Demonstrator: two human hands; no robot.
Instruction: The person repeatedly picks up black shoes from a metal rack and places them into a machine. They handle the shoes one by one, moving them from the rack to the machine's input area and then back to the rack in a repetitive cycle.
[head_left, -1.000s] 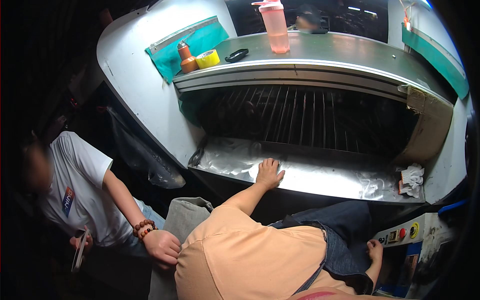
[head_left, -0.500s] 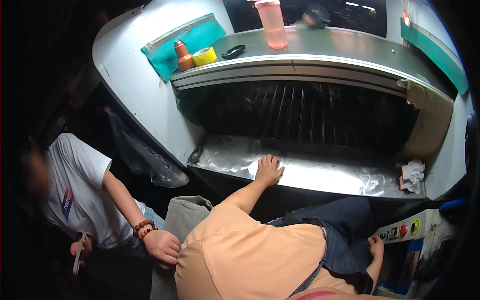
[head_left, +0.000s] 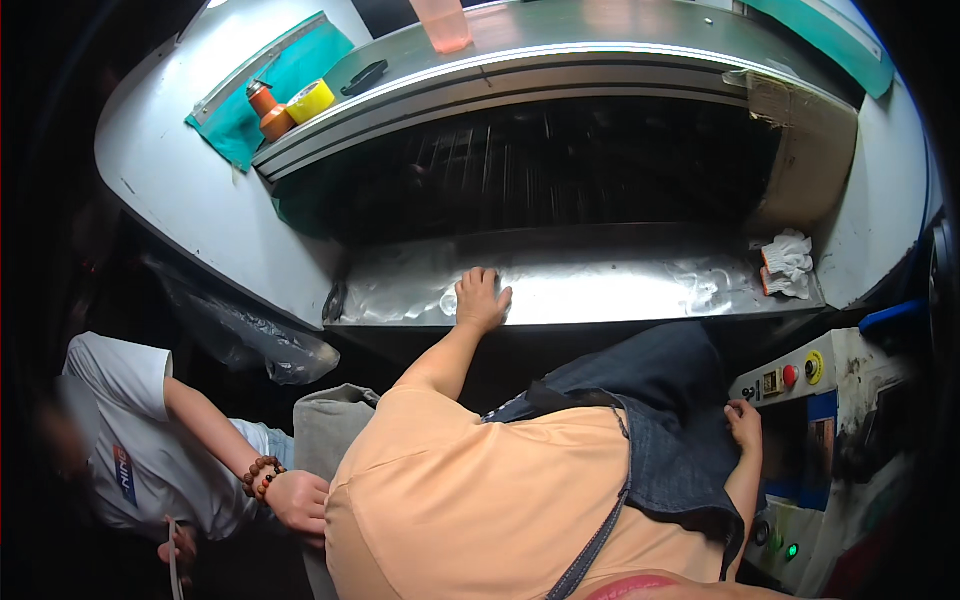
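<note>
My left hand (head_left: 482, 300) lies palm down on the shiny metal ledge (head_left: 620, 285) of a white machine, fingers spread and holding nothing. My right hand (head_left: 743, 428) is low at my right side, beside the left edge of a control panel (head_left: 805, 372). Its fingers are loosely bent close to a small black switch, with no object visible in them; whether they touch the panel I cannot tell. On the panel sit a red button (head_left: 790, 375) and a yellow-ringed button (head_left: 814, 367). Beyond the ledge gapes a dark opening (head_left: 530, 175) with thin vertical streaks.
White knit gloves (head_left: 788, 264) lie at the ledge's right end. On the upper shelf (head_left: 570, 32) stand a pink bottle (head_left: 442, 25), yellow tape roll (head_left: 310, 102), orange container (head_left: 268, 110) and black object (head_left: 364, 78). At left, a person (head_left: 150, 440) holds a flat thin object; clear plastic (head_left: 240, 325) hangs nearby.
The view has shifted, so the machine sits higher and further left in it. My left hand remains on the ledge and my right hand beside the panel.
</note>
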